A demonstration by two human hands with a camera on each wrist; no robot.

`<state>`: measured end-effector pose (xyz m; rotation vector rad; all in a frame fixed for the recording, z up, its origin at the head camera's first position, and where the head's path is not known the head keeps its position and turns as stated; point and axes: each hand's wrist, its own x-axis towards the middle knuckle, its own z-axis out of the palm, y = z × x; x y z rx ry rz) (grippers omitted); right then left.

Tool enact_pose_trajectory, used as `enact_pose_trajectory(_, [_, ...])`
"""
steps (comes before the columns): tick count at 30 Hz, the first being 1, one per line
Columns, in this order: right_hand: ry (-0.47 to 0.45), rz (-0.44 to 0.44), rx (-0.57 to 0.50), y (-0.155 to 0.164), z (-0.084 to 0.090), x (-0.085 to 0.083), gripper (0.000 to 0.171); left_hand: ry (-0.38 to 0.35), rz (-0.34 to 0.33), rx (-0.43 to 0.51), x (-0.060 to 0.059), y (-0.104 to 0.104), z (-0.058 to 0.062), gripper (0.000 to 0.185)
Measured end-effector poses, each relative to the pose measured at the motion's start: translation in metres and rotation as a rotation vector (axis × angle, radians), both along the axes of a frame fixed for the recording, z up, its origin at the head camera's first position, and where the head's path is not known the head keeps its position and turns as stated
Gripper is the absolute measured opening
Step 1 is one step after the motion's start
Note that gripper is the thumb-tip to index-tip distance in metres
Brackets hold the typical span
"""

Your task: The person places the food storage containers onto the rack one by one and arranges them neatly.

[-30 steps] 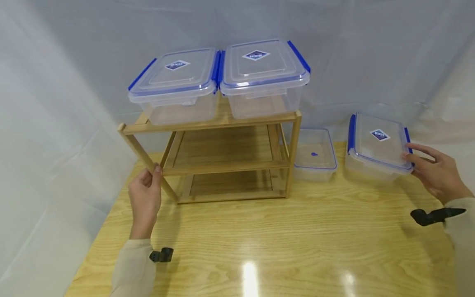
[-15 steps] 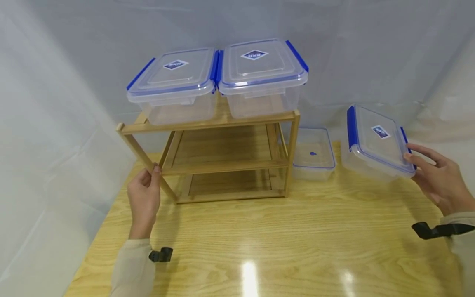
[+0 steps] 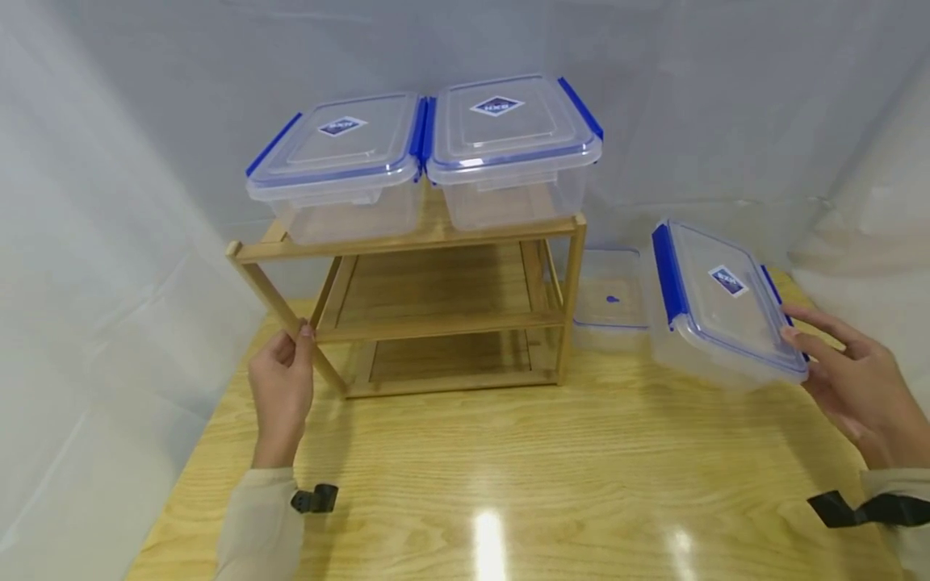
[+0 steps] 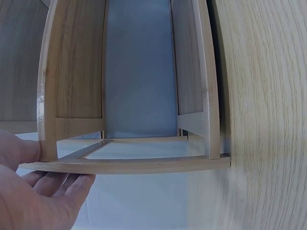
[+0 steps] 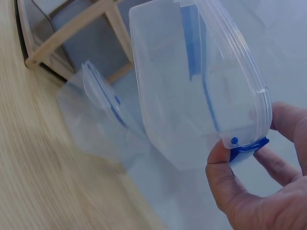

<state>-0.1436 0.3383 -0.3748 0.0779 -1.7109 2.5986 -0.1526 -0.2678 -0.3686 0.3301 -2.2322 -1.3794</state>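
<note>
right hand point(image 3: 857, 387) pinches the near end of the clear box point(image 3: 719, 303) by its blue clip, thumb under, fingers on the lid; box is lifted and tilted just right of the rack point(image 3: 429, 315). looks empty, so likely light, stiff, slick; that clipped rim is a sound hold. left hand point(image 3: 282, 387) curls round the rack's front post; only the right wrist view shows the thumb beneath the clip point(image 5: 247, 146).
</note>
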Motion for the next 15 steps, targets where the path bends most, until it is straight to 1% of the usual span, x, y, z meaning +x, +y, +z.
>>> enact_pose_trajectory(4, [0.026,0.029,0.033,-0.007,0.003,0.009,0.044,0.006,0.004,-0.012,0.000,0.000,0.000,0.043])
enact_pose_trajectory(6, [0.042,0.053,0.023,-0.010,0.006,0.014,0.044,0.017,0.001,-0.022,0.001,0.001,0.001,0.042])
enact_pose_trajectory(10, [0.061,0.100,-0.004,-0.014,0.011,0.024,0.044,0.015,-0.001,-0.019,0.000,0.001,0.001,0.042])
enact_pose_trajectory(11, [0.065,0.105,-0.016,-0.016,0.013,0.027,0.044,0.006,0.002,-0.021,0.001,0.001,0.001,0.042])
enact_pose_trajectory(15, [0.085,0.111,-0.017,-0.024,0.016,0.036,0.043,0.028,-0.007,-0.015,0.000,0.000,0.000,0.042])
